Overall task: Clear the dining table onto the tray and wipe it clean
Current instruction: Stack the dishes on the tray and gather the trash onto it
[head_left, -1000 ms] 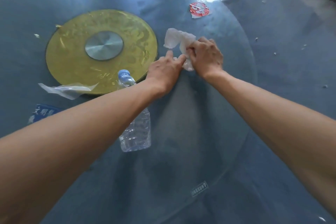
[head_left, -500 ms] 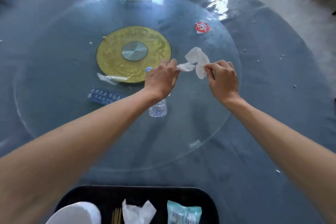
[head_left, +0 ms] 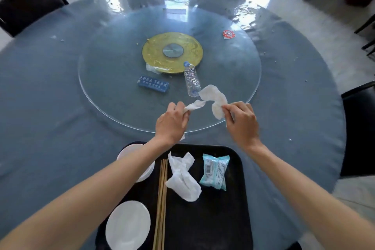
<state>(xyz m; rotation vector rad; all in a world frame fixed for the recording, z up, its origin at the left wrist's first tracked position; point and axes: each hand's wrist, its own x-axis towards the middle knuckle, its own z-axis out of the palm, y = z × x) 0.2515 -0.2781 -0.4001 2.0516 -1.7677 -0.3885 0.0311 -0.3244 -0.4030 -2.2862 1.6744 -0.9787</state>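
My left hand and my right hand each pinch one end of a crumpled white wet wipe, held above the near rim of the glass turntable. On the turntable lie an empty plastic bottle, a blue card, a clear wrapper and a red-and-white lid. The black tray in front of me holds two white plates, chopsticks, a used wipe and a teal packet.
The round table has a blue cloth with small crumbs scattered on the right side. A gold disc marks the turntable's centre. Dark chairs stand around the far and right edges.
Both hands have drawn back from near the gold disc to the turntable's near rim, pulling the wipe apart. The view has pulled back, and the tray is in sight.
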